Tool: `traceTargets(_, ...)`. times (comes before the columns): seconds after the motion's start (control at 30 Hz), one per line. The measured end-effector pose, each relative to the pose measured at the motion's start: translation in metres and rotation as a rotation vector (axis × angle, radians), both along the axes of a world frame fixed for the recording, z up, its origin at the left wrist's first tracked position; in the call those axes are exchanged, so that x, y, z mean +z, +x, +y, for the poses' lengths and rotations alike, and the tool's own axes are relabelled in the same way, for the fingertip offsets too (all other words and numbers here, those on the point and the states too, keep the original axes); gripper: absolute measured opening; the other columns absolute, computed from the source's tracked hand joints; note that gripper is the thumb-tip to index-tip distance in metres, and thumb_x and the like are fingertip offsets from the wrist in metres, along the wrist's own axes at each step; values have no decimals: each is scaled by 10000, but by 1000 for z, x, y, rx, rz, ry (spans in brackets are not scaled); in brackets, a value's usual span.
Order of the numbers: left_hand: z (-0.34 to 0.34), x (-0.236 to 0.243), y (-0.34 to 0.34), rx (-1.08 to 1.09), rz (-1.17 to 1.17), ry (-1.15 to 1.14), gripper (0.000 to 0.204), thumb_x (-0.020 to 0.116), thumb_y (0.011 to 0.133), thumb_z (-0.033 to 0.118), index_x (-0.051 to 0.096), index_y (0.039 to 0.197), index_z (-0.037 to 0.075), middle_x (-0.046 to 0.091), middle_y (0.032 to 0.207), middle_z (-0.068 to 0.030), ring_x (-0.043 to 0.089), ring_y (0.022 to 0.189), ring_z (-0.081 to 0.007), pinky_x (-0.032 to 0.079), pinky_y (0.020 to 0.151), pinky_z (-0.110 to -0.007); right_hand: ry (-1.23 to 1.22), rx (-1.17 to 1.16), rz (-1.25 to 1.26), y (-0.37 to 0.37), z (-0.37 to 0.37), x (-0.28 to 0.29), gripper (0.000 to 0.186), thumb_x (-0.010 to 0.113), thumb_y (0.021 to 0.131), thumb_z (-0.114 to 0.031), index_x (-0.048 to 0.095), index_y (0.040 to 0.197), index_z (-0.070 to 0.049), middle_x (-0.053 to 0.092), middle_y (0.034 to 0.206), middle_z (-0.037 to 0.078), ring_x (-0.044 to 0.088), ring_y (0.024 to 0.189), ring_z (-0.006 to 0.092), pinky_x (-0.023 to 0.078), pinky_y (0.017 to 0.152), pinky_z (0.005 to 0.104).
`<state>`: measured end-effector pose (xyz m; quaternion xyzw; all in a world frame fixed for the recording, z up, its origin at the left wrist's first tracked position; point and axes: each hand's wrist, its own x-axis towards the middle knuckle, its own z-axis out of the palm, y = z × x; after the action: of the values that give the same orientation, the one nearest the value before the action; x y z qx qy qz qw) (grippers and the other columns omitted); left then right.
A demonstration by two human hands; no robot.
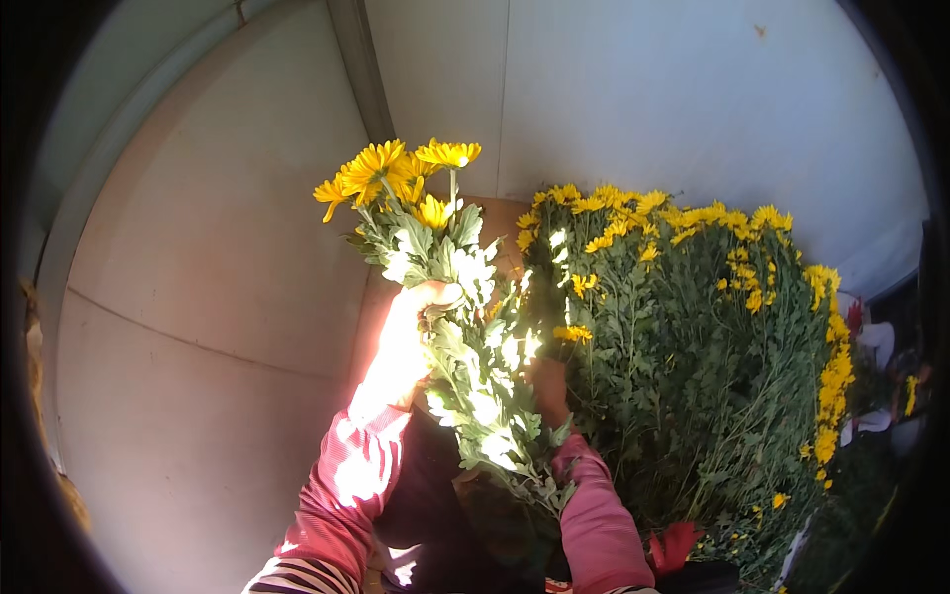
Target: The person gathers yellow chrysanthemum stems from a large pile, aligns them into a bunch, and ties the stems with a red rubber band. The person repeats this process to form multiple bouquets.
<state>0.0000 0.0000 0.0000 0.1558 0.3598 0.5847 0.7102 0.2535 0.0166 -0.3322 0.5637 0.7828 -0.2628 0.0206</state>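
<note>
My left hand [411,322] is wrapped round the leafy stems of a small bunch of yellow chrysanthemums [450,267]. The bunch stands nearly upright, its blooms at the top and its stems running down between my forearms. Strong sunlight washes out much of that hand. My right hand [547,384] reaches past the bunch to the near left side of a big heap of yellow chrysanthemums [673,366]. Leaves and shadow hide its fingers, so whether it grips a stem does not show. One yellow bloom lies just above it.
A pale wall [653,89] rises behind the heap, and a beige panel [208,247] curves along the left. Something red [675,546] lies at the heap's near edge. At the far right, another person [876,342] is partly visible beside more yellow flowers.
</note>
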Motion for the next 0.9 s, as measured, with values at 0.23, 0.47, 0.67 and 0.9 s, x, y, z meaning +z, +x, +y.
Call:
traceTargets(0.23, -9, -13, -1, 256, 397, 356, 267, 616, 804, 224, 619, 977, 20, 630, 950, -96, 610, 881, -197, 498, 793, -327, -64, -215, 297, 26, -2, -31, 737, 621, 814, -453, 340, 1381, -77, 632, 1010, 270, 595, 979, 433, 482, 817, 470)
traceTargets(0.47, -12, -12, -20, 209, 362, 95, 302, 568, 786, 201, 640, 1007, 8, 659, 886, -91, 639, 773, -186, 531, 732, -297, 216, -494, 622, -23, 3, 53, 192, 625, 857, -238, 683, 964, -90, 686, 853, 135, 655, 734, 266, 507, 658, 333)
traceTargets(0.67, 21, -74, -16, 424, 828, 771, 333, 634, 832, 204, 576, 1089, 0, 608, 992, -114, 608, 902, -206, 489, 841, -337, 568, -656, 779, 14, 18, 235, 293, 559, 911, -111, 606, 1179, -5, 684, 965, 93, 595, 784, 138, 477, 737, 274)
traceTargets(0.9, 25, -46, 8, 380, 391, 846, 314, 600, 866, 80, 560, 1165, -7, 593, 1118, -124, 587, 1027, -215, 454, 934, -368, 407, -591, 773, -8, -81, 283, 341, 559, 866, -7, 613, 1202, -18, 667, 847, 72, 569, 641, 107, 429, 518, 246)
